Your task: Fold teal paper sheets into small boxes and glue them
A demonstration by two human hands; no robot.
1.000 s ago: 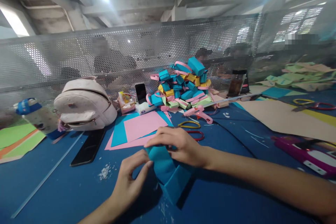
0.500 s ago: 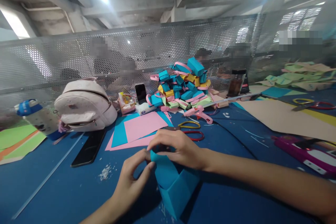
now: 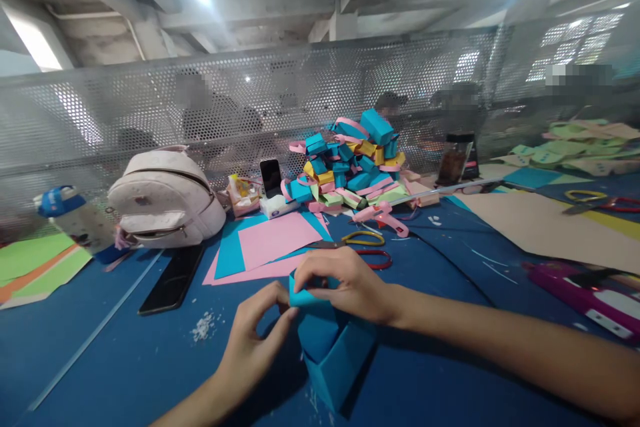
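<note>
A folded blue paper box (image 3: 333, 357) stands on the blue table in front of me, one flap of it raised. My left hand (image 3: 260, 327) pinches the flap's left edge between thumb and fingers. From the far side, my right hand (image 3: 353, 283) curls over the top of the same flap, its fingertips bent against the paper. Part of the box's far side is hidden behind the right hand. Just beyond that hand lie scissors (image 3: 370, 259) with one yellow and one red handle, near pink paper sheets (image 3: 275, 240).
A pink glue gun (image 3: 383, 217) with a black cord lies past the scissors. Behind it rises a pile of paper boxes (image 3: 345, 163). On the left are a phone (image 3: 173, 280), a backpack (image 3: 167, 200) and a bottle (image 3: 75, 220); a purple device (image 3: 590, 293) lies right.
The raised flap's top edge has bent over under my right fingers. Both hands keep nearly the same place on the box, and the view has shifted slightly.
</note>
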